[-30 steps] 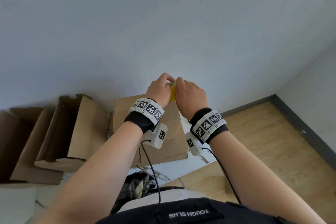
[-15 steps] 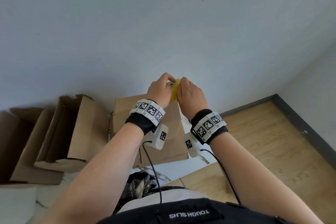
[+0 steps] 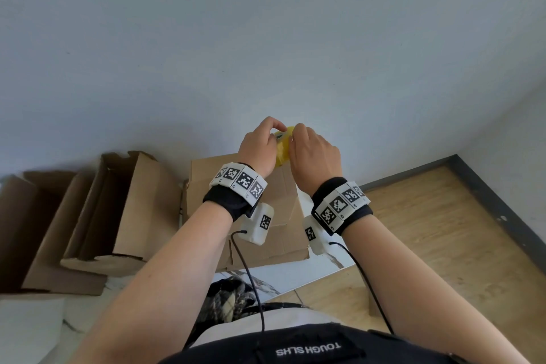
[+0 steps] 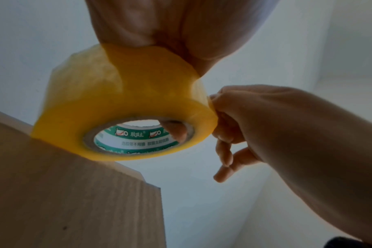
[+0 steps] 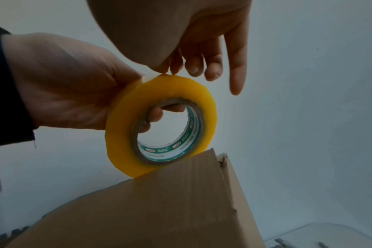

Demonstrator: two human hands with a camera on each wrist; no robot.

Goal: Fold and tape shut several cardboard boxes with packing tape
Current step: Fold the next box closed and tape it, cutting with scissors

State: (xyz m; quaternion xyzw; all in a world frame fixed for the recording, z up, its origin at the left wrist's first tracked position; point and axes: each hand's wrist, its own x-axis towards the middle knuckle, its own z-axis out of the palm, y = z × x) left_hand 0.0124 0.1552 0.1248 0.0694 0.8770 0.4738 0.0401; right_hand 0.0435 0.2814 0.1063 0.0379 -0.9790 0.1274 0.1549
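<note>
Tape roll [image 5: 159, 127], light and stiff, is gripped through its core by the left hand [image 3: 260, 146]; the right hand [image 4: 255, 117] pinches its slick rim above the box [image 3: 266, 216], probably seeking the tape end.

A plain indoor room, likely domestic: a bare pale wall [image 3: 266, 38] beyond the hands, wood-laminate floor [image 3: 428, 245] with dark skirting board [image 3: 502, 210] to their right, and open cardboard boxes [image 3: 97, 210] to their left.
</note>
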